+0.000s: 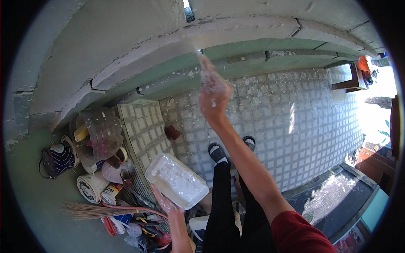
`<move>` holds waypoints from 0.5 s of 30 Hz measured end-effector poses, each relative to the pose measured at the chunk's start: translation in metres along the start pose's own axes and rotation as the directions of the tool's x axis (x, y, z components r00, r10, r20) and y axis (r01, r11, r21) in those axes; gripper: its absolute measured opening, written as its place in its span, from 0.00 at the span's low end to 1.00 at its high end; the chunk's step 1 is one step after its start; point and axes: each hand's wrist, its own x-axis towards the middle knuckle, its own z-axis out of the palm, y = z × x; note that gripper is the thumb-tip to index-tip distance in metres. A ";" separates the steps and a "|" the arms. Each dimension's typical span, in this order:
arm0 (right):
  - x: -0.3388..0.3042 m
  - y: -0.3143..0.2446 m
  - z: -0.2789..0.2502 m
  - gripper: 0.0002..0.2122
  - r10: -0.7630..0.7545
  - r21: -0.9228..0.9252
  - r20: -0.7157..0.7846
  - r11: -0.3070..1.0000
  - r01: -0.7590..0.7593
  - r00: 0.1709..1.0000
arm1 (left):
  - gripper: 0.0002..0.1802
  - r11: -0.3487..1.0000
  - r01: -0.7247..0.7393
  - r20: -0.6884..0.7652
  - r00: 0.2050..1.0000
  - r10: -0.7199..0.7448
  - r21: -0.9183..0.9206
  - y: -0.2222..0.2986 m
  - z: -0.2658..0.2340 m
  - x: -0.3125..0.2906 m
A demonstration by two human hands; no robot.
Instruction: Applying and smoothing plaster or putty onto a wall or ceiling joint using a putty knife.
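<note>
The left hand [167, 202], smeared with white, grasps a white tray [197, 200] by its near left side. The tray is shallow, with rounded corners, and sits in front of the person's body, just left of the legs, above the floor. White paste [177, 177] covers most of its inside, smooth and wet-looking in places.

The right hand [216, 95] is stretched forward and up to the pale ledge [139, 61] on the green wall [249, 46]. Its fingers are drawn together and coated with white; a pale, blurred shape shows beyond them against the ledge, and I cannot tell whether the hand grips a tool. Cracks and flaked patches mark the ledge.

Below, the tiled floor [270, 114] is spotted with white, and the person's feet stand on it in dark sandals [217, 153]. A reddish-brown block [172, 132] lies near a raised tiled slab [141, 130]. Left of the slab are a clear plastic bin [103, 141], a white bucket [86, 188], a dark striped bag [59, 160] and a broom [86, 211] with its bristles pointing left. On the right stands a dark-topped bench [306, 200], with sunlight across its top.
</note>
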 end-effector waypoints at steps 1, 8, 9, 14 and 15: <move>0.003 -0.003 -0.005 0.18 0.160 0.056 -0.085 0.986 -0.155 0.983 | 0.37 1.000 -0.011 -0.006 1.000 0.011 0.005 0.003 -0.003 -0.001; 0.009 -0.017 0.005 0.17 0.288 -0.045 -0.081 0.955 -0.292 0.954 | 0.36 1.000 0.021 -0.010 1.000 -0.021 -0.005 0.001 -0.001 -0.007; 0.008 -0.019 0.006 0.17 0.233 -0.055 -0.060 0.970 -0.236 0.971 | 0.36 1.000 0.019 -0.006 1.000 -0.019 -0.003 0.001 -0.002 -0.007; 0.005 -0.019 -0.050 0.17 0.499 0.402 0.201 0.743 -0.536 0.843 | 0.36 0.999 -0.009 0.063 0.998 0.007 0.036 0.004 0.019 -0.020; 0.009 -0.026 -0.069 0.18 0.588 0.533 0.302 0.549 -0.644 0.751 | 0.36 0.999 -0.003 0.062 0.998 0.001 0.038 0.006 0.025 -0.024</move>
